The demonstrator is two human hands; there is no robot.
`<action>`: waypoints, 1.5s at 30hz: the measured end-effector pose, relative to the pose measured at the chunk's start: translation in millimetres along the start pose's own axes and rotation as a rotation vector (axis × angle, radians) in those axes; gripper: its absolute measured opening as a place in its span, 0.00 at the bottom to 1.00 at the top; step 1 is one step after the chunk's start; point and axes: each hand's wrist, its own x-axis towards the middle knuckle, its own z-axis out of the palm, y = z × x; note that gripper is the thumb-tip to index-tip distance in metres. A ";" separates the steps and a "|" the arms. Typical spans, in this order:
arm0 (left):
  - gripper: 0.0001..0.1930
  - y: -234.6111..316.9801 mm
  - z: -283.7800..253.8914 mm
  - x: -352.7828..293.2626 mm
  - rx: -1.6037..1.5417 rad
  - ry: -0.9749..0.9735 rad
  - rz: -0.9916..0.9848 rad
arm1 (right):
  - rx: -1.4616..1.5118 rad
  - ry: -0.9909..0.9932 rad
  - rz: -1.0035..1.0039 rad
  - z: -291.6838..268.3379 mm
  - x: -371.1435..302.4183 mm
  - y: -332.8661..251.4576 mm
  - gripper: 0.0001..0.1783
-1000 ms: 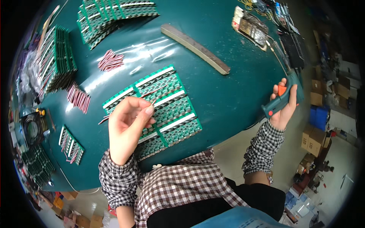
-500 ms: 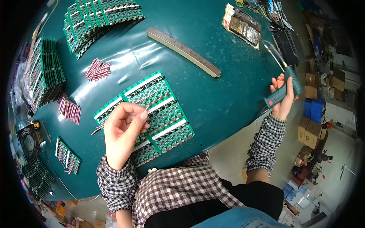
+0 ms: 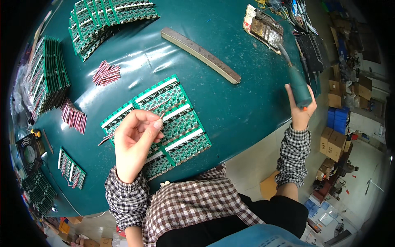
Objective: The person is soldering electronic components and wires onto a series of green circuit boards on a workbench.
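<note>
My left hand is over a panel of green circuit boards, thumb and fingers pinched on a thin red-and-white wire. More wire ends stick out on the other side of that hand. At the far right my right hand grips a green soldering gun. Its tip points up and left, beside a scorched metal tin on a dirty base; whether it touches the tin I cannot tell. Another short wire lies on the panel just beyond my left fingertips.
A long grey bar lies across the table. Stacked board panels stand at the far left, more boards nearer. Wire bundles lie between. A black stand and a small fan flank the work.
My right hand has turned the soldering gun, bringing its tip up and left to the metal tin. My left hand stays over the panel, still pinching the wire.
</note>
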 end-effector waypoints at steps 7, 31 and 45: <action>0.05 -1.8 -3.1 1.9 -0.028 -0.032 -0.012 | 0.642 0.206 0.539 -2.9 4.7 -20.0 0.15; 0.04 -0.8 -0.5 -1.0 -0.044 -0.042 0.017 | 1.555 -0.092 0.886 -38.2 -35.6 -37.1 0.20; 0.04 -2.1 -2.2 -2.7 -0.060 -0.047 -0.015 | 1.693 -0.132 1.105 -11.8 3.5 33.9 0.19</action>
